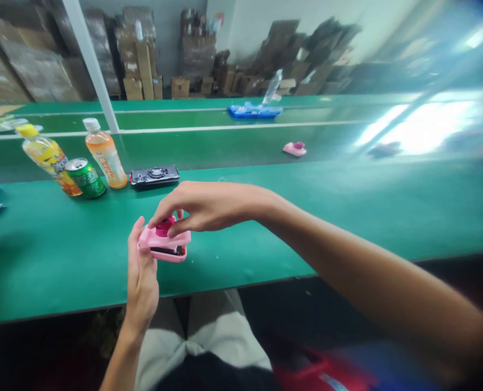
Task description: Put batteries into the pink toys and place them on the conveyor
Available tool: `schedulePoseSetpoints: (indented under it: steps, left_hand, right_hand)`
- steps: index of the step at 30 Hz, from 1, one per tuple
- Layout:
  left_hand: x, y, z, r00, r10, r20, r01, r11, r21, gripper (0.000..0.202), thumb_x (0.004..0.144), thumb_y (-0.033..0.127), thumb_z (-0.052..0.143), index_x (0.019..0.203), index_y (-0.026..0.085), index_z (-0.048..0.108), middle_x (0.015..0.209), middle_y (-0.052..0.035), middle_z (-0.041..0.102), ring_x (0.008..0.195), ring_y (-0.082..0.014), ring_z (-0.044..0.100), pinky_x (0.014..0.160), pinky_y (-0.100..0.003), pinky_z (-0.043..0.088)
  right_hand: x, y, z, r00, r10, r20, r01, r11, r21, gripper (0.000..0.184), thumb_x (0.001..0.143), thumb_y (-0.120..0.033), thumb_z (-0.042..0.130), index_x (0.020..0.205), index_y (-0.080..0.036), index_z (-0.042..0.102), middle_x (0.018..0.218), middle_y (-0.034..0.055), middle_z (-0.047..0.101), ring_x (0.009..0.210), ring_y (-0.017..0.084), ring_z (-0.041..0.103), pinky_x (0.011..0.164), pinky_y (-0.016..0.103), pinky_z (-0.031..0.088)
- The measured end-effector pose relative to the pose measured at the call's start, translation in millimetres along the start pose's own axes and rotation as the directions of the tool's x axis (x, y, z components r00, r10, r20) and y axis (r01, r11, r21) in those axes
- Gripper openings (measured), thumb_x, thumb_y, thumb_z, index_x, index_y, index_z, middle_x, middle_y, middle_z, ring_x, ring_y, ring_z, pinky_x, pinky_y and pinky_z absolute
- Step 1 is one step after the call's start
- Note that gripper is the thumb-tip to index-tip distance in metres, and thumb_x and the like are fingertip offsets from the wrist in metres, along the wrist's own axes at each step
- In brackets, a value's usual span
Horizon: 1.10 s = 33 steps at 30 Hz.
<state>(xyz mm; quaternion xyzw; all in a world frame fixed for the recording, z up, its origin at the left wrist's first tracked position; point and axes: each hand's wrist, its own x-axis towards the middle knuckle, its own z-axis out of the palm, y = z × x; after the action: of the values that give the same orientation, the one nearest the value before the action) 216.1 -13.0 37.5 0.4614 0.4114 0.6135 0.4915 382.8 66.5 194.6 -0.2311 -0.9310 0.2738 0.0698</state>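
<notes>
A pink plastic case (163,254), its two halves parted at the side nearest me, is held up over the green table (241,260). Dark parts show in the gap. My left hand (142,277) grips the case from its left end, thumb and fingers on either side. On top sits a darker pink knob (164,227), pinched by the fingertips of my right hand (200,206), which reaches in from the right. What exactly the case is, I cannot tell.
Beyond my hands stand a yellow-capped bottle (49,157), a green can (85,178), an orange drink bottle (106,155) and a dark phone-like object (155,176). A similar pink item (294,149) and a blue tray (255,111) lie farther back. Another person's fingers show at the left edge.
</notes>
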Motion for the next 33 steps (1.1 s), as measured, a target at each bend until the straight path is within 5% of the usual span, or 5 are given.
schedulePoseSetpoints:
  steps: [6, 11, 18, 23, 33]
  left_hand:
    - [12.1, 3.9, 12.4, 0.999, 0.036, 0.009, -0.033, 0.967, -0.253, 0.042, 0.105, 0.050, 0.049, 0.134, 0.022, 0.059, 0.129, -0.0101, 0.069, 0.119, -0.0230, 0.068, 0.107, -0.039, 0.053]
    - [19.3, 15.0, 33.2, 0.990, 0.019, -0.137, -0.079, 0.889, -0.450, 0.033, 0.108, 0.043, 0.044, 0.124, 0.022, 0.064, 0.128, -0.0086, 0.070, 0.110, -0.0178, 0.071, 0.101, -0.031, 0.056]
    - [25.9, 7.3, 38.5, 0.980, 0.000, -0.198, -0.089, 0.895, -0.437, 0.030, 0.104, 0.043, 0.053, 0.123, 0.020, 0.062, 0.127, -0.0108, 0.071, 0.107, -0.0191, 0.072, 0.096, -0.032, 0.056]
    - [26.0, -9.5, 39.1, 0.968, -0.041, -0.247, -0.066, 0.910, -0.410, 0.028, 0.102, 0.044, 0.059, 0.120, 0.023, 0.058, 0.133, -0.0079, 0.067, 0.117, -0.0188, 0.069, 0.104, -0.031, 0.051]
    - [26.9, -22.8, 23.6, 0.986, -0.102, -0.131, 0.052, 0.940, -0.337, 0.037, 0.100, 0.051, 0.059, 0.127, 0.026, 0.052, 0.129, -0.0057, 0.066, 0.122, -0.0187, 0.065, 0.111, -0.035, 0.047]
  right_hand:
    - [6.5, 4.9, 8.9, 0.968, 0.124, -0.218, -0.125, 0.992, 0.009, 0.018, 0.093, -0.020, 0.074, 0.110, -0.015, 0.077, 0.096, 0.0013, 0.075, 0.080, 0.012, 0.063, 0.070, 0.022, 0.043]
    - [-6.8, -1.8, 57.2, 0.738, 0.375, -0.561, -0.303, 0.927, 0.221, 0.035, 0.098, -0.047, 0.068, 0.096, -0.014, 0.078, 0.083, 0.0018, 0.073, 0.073, 0.014, 0.062, 0.066, 0.025, 0.044]
    - [-7.6, 13.1, 117.0, 0.545, 0.230, -0.806, -0.159, 0.973, 0.170, 0.015, 0.099, -0.027, 0.068, 0.109, -0.020, 0.076, 0.117, 0.0067, 0.071, 0.096, 0.018, 0.069, 0.086, 0.031, 0.056]
    - [-2.9, 29.0, 136.5, 0.409, 0.251, -0.877, -0.139, 0.967, 0.212, 0.011, 0.100, -0.028, 0.067, 0.096, -0.020, 0.072, 0.117, 0.0093, 0.067, 0.108, 0.021, 0.068, 0.086, 0.032, 0.060]
    - [4.1, 42.3, 156.3, 0.294, 0.539, -0.789, 0.141, 0.792, 0.594, 0.039, 0.087, -0.039, 0.080, 0.116, -0.025, 0.057, 0.110, 0.0040, 0.070, 0.102, 0.019, 0.070, 0.093, 0.034, 0.060]
